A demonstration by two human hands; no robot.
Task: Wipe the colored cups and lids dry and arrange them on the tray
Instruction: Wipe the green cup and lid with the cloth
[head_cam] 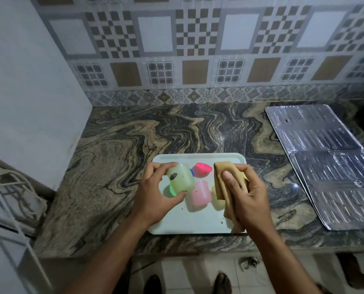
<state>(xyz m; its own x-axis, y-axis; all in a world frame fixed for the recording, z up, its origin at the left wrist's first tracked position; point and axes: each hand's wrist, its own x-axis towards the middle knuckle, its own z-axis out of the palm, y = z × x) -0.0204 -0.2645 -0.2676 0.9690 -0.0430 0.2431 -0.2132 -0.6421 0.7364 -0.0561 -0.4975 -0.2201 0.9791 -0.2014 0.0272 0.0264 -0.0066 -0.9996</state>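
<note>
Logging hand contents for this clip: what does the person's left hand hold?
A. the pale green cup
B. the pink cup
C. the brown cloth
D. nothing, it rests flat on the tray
A: the left hand grips the pale green cup above the tray, while the right hand holds the brown cloth and the pink cup lies untouched on the tray.

The tray (198, 225) sits at the counter's (134, 134) front edge. Its far strip and near-left corner lie bare. Its middle is crowded: pink lid (203, 167), pink cup (200, 193), yellow cup (216, 201), close together. The counter behind the tray is open to the wall. Ribbed metal sheets (325, 162) cover the right end. A wire rack (11, 187) stands off the left edge.
</note>
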